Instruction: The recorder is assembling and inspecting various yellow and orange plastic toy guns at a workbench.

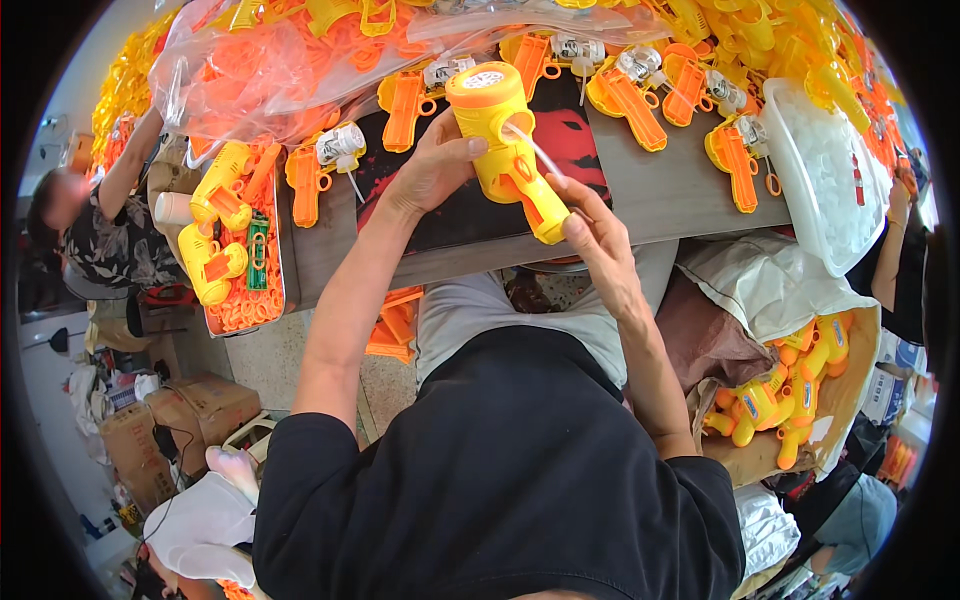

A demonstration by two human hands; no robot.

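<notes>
One yellow toy gun [492, 120] | between both hands [437, 165] | handle [543, 210] toward right one

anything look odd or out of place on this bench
One thing: a slim red item shows against the translucent pieces in the white tub. Its colour breaks from theirs; what it is, I cannot tell.

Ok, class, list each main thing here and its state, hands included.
Yellow toy: held, white tube sticking out
Left hand: closed around toy's side
Right hand: fingers at toy's handle
Half-assembled toys: open, inner parts exposed
White tub: uncovered, filled with translucent pieces
Tray: uncovered, orange rings inside
White sack: open, yellow-orange toys inside
</notes>
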